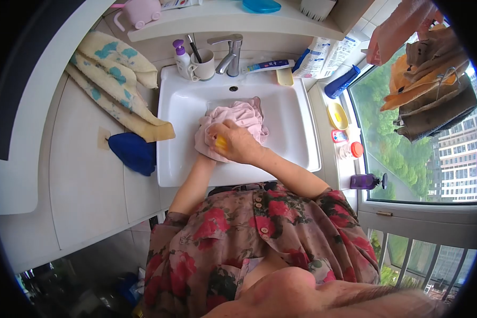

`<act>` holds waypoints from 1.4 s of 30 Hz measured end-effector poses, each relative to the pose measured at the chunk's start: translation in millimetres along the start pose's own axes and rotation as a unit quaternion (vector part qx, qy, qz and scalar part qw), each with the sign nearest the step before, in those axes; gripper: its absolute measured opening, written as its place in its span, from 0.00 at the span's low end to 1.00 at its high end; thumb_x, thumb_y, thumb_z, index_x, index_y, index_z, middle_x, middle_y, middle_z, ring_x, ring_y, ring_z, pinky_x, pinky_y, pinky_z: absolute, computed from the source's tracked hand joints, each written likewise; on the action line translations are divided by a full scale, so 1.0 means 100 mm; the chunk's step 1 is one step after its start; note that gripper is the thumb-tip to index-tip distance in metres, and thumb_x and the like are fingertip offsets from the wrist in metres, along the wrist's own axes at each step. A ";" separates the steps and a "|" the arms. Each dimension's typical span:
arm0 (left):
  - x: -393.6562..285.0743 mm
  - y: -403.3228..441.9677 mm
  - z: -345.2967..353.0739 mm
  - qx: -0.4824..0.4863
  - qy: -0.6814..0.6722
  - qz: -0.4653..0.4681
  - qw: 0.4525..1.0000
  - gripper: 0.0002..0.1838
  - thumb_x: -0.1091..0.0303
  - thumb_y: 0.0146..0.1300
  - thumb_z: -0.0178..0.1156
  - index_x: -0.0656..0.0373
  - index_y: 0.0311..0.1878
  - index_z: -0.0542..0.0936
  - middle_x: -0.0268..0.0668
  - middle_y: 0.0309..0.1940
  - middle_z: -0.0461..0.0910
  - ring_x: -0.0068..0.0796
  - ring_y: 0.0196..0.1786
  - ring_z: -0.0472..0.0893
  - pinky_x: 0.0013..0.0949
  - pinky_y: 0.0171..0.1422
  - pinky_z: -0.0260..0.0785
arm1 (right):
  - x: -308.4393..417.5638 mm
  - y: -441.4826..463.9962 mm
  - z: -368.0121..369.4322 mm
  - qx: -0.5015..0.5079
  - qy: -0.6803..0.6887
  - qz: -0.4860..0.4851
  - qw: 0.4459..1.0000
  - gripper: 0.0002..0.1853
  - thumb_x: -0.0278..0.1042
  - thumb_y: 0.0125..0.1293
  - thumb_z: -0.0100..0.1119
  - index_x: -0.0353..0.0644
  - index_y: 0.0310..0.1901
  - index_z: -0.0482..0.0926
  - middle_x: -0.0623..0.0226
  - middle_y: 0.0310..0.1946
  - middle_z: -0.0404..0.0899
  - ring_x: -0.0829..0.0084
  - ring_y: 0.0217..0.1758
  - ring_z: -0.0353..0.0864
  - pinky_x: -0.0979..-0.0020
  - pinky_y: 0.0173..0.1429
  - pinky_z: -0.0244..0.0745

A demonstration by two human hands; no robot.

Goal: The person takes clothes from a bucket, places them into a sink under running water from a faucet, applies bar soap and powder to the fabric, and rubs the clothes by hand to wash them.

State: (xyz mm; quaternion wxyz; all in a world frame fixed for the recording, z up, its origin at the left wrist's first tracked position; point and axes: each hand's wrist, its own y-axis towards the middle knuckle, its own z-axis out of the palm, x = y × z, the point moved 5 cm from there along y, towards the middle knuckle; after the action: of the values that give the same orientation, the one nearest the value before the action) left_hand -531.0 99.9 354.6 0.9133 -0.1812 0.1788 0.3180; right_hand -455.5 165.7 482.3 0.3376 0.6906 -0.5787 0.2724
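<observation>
A bunched pink cloth garment [244,113] lies wet-looking in the white sink [167,132]. My right hand [241,144] grips a yellow bar of soap [221,142] and presses it against the near left part of the garment. Only the wrist end of my left hand [207,160] shows; its fingers are hidden beneath the pink fabric, so their pose cannot be made out. Behind the garment stands the metal faucet [233,55], above the overflow hole.
A cup [203,66] with brushes and a pump bottle [182,59] stand behind the sink. Toothpaste [270,65] lies on the back rim. A patterned towel [111,69] hangs left. Along the right sill are a yellow soap dish [337,115], a red-lidded jar [352,150] and a purple bottle [363,182].
</observation>
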 end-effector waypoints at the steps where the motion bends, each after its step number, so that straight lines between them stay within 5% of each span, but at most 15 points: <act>1: 0.07 0.02 0.03 0.007 -0.007 0.008 1.000 0.32 0.41 0.67 0.43 0.53 0.66 0.63 0.42 0.63 0.65 0.42 0.66 0.64 0.41 0.69 0.58 | 0.12 0.03 -0.08 -0.069 -0.045 -0.084 0.993 0.21 0.43 0.55 0.67 0.42 0.45 0.73 0.50 0.40 0.74 0.50 0.45 0.76 0.59 0.49 0.74; 4: 0.13 0.09 0.09 0.047 -0.013 0.066 0.997 0.32 0.40 0.64 0.47 0.51 0.64 0.65 0.39 0.61 0.66 0.39 0.66 0.62 0.40 0.71 0.52 | 0.08 0.15 0.12 -0.142 -0.130 -0.218 0.957 0.25 0.49 0.54 0.66 0.42 0.47 0.73 0.53 0.44 0.74 0.54 0.51 0.74 0.55 0.51 0.73; 9: -0.01 0.03 0.29 0.069 0.217 0.137 0.964 0.32 0.41 0.59 0.53 0.51 0.61 0.68 0.39 0.58 0.67 0.39 0.64 0.63 0.40 0.71 0.50 | -0.18 0.47 0.22 -0.092 -0.210 -0.042 0.972 0.25 0.53 0.58 0.61 0.42 0.49 0.73 0.52 0.43 0.75 0.53 0.53 0.74 0.56 0.52 0.72; 11: -0.10 -0.14 0.62 0.060 0.695 0.195 0.689 0.32 0.42 0.58 0.54 0.53 0.61 0.69 0.41 0.58 0.68 0.42 0.62 0.65 0.41 0.68 0.54 | -0.41 0.63 0.19 -0.103 -0.238 0.079 0.962 0.27 0.58 0.60 0.55 0.41 0.50 0.74 0.51 0.43 0.76 0.56 0.54 0.74 0.52 0.55 0.70; 13: -0.03 -0.23 0.83 0.084 0.886 0.217 0.402 0.33 0.43 0.57 0.56 0.55 0.60 0.69 0.44 0.58 0.69 0.46 0.60 0.68 0.43 0.66 0.58 | -1.00 0.82 0.22 0.006 -0.198 0.061 0.978 0.29 0.59 0.63 0.51 0.39 0.51 0.74 0.49 0.45 0.76 0.55 0.54 0.74 0.54 0.57 0.69; 15: 0.00 -0.22 0.86 0.116 0.930 0.211 0.278 0.34 0.45 0.55 0.57 0.57 0.60 0.70 0.46 0.58 0.70 0.49 0.58 0.71 0.44 0.64 0.62 | -1.25 0.72 0.19 0.091 0.093 0.169 0.977 0.33 0.61 0.69 0.40 0.34 0.54 0.74 0.43 0.52 0.75 0.51 0.57 0.74 0.61 0.64 0.65; 16: -0.05 -0.27 0.77 0.114 0.929 0.212 0.280 0.34 0.45 0.55 0.57 0.57 0.60 0.70 0.46 0.58 0.70 0.49 0.58 0.71 0.44 0.64 0.62 | -1.11 0.64 0.18 0.093 0.090 0.168 0.977 0.33 0.61 0.69 0.40 0.34 0.54 0.74 0.43 0.52 0.75 0.51 0.57 0.74 0.61 0.64 0.65; 19: -0.38 -0.47 0.83 0.075 0.687 0.259 0.675 0.36 0.56 0.51 0.69 0.62 0.59 0.66 0.49 0.56 0.70 0.41 0.61 0.70 0.41 0.68 0.60 | -0.77 0.43 0.14 -0.057 0.224 0.076 0.970 0.33 0.60 0.73 0.34 0.33 0.53 0.74 0.46 0.52 0.76 0.50 0.57 0.73 0.61 0.62 0.64; 24: -0.44 -0.61 0.91 0.079 0.727 0.288 0.618 0.30 0.62 0.60 0.63 0.61 0.62 0.64 0.40 0.54 0.70 0.32 0.59 0.71 0.33 0.63 0.65 | -0.42 0.41 0.15 -0.050 0.264 -0.001 0.963 0.23 0.51 0.74 0.40 0.36 0.51 0.71 0.47 0.48 0.76 0.50 0.55 0.73 0.61 0.60 0.66; 26: -0.59 -0.59 1.00 -0.141 0.680 0.089 0.715 0.32 0.52 0.52 0.65 0.59 0.57 0.72 0.44 0.51 0.74 0.39 0.55 0.74 0.38 0.59 0.65 | -0.63 0.34 0.37 -0.017 0.306 -0.005 0.952 0.21 0.47 0.73 0.43 0.36 0.53 0.71 0.48 0.50 0.76 0.51 0.57 0.73 0.61 0.61 0.66; 27: -0.62 -0.55 1.09 -0.136 0.827 -0.002 0.545 0.32 0.51 0.56 0.61 0.59 0.60 0.69 0.44 0.56 0.72 0.36 0.60 0.72 0.36 0.62 0.65 | -0.65 0.21 0.51 -0.009 0.331 -0.049 0.942 0.21 0.46 0.73 0.44 0.37 0.56 0.70 0.49 0.53 0.75 0.52 0.59 0.72 0.63 0.63 0.65; 28: -0.61 -0.47 0.90 -0.135 0.829 -0.002 0.543 0.32 0.51 0.56 0.61 0.59 0.60 0.69 0.44 0.56 0.72 0.36 0.60 0.72 0.36 0.62 0.65 | -0.65 0.11 0.56 0.002 0.355 -0.091 0.930 0.22 0.44 0.72 0.44 0.38 0.59 0.69 0.51 0.55 0.74 0.53 0.61 0.71 0.64 0.65 0.64; 31: -0.50 -0.26 0.29 -0.006 0.633 0.118 0.765 0.36 0.41 0.60 0.53 0.57 0.64 0.66 0.44 0.61 0.69 0.40 0.65 0.68 0.40 0.67 0.62 | -0.74 0.08 0.48 0.037 0.295 -0.114 0.948 0.23 0.45 0.72 0.44 0.38 0.60 0.69 0.51 0.56 0.73 0.55 0.63 0.70 0.64 0.66 0.63; 36: -0.56 -0.27 0.76 -0.006 0.353 0.149 0.924 0.33 0.42 0.65 0.46 0.57 0.64 0.65 0.41 0.59 0.70 0.36 0.63 0.70 0.39 0.66 0.63 | -0.96 0.15 0.39 0.097 0.161 -0.148 0.971 0.26 0.48 0.71 0.43 0.39 0.63 0.67 0.52 0.59 0.72 0.58 0.65 0.68 0.66 0.68 0.61; 42: -0.44 -0.12 1.10 0.000 0.059 0.057 0.997 0.30 0.42 0.72 0.38 0.57 0.64 0.64 0.38 0.57 0.72 0.31 0.60 0.71 0.36 0.65 0.65 | -1.43 0.04 -0.14 -0.097 0.436 0.305 0.841 0.25 0.52 0.73 0.40 0.38 0.57 0.70 0.63 0.43 0.75 0.72 0.42 0.77 0.68 0.43 0.75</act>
State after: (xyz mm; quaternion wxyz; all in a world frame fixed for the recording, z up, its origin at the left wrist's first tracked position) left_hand -532.3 117.3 472.1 0.8816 -0.1887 0.2428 0.3582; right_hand -485.2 264.2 381.8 0.5202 0.2531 -0.5763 0.5773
